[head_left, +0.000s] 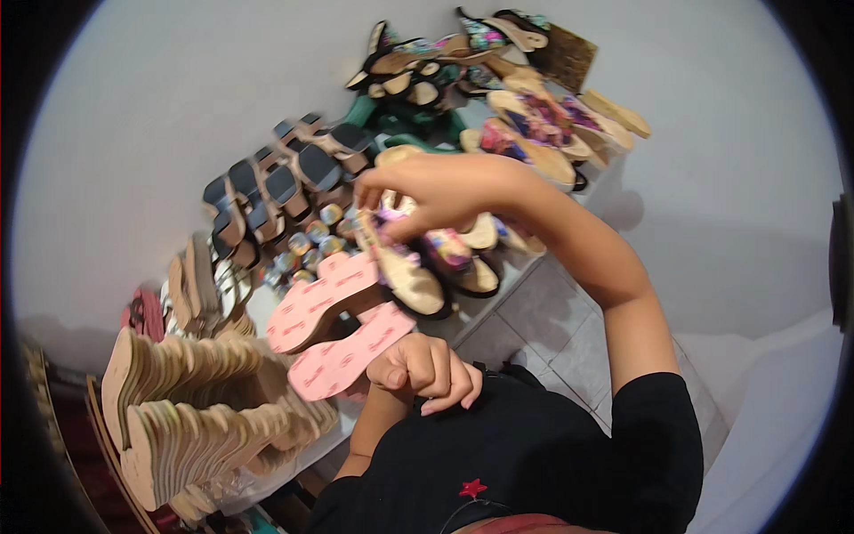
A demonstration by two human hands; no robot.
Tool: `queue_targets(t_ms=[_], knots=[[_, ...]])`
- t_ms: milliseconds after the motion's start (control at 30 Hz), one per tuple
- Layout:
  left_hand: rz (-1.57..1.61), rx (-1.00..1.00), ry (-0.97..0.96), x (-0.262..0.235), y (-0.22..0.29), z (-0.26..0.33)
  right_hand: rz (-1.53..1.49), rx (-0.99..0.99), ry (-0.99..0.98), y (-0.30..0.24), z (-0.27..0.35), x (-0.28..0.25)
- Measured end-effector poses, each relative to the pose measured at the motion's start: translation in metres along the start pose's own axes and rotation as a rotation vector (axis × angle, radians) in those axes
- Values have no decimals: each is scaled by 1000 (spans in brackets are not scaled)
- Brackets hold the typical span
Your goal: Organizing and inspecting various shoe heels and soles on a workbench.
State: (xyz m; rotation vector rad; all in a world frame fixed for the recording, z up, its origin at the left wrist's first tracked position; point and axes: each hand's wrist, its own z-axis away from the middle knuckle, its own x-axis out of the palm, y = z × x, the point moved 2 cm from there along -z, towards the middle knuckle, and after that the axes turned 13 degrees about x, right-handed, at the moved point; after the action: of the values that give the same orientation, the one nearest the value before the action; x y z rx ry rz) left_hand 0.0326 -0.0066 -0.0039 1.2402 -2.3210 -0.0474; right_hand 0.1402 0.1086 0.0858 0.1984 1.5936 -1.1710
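Across the middle of the head view reaches my right hand [418, 191], its thumb and fingers closed around a sandal with a tan footbed [411, 280] and a purple floral strap. More floral sandals [476, 258] stand just beyond it. Close to my chest is my left hand [427, 372], fingers curled in; whatever they may hold is hidden. Beside that hand lies a pink printed shoe sole [342, 360]. A second pink sole [316, 303], on a raised wedge, sits just behind.
Stacked bare wedge soles [196, 436] fill the near left of the white table. Dark-bottomed block-heel shoes [283, 187] lie along the wall, near small shiny round pieces [311, 240]. Finished floral sandals [534, 120] and a brown board [567, 55] occupy the far end.
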Motion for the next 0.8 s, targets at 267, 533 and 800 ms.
queue_targets(t_ms=[267, 533, 800], knots=[[182, -143, 105, -84, -184, -84, -83, 422, 196, 136, 277, -44], [314, -195, 17, -170, -305, -176, -576, 741, 398, 266, 420, -60], [127, -39, -196, -283, -344, -245, -633, 685, 356, 406, 441, -112]])
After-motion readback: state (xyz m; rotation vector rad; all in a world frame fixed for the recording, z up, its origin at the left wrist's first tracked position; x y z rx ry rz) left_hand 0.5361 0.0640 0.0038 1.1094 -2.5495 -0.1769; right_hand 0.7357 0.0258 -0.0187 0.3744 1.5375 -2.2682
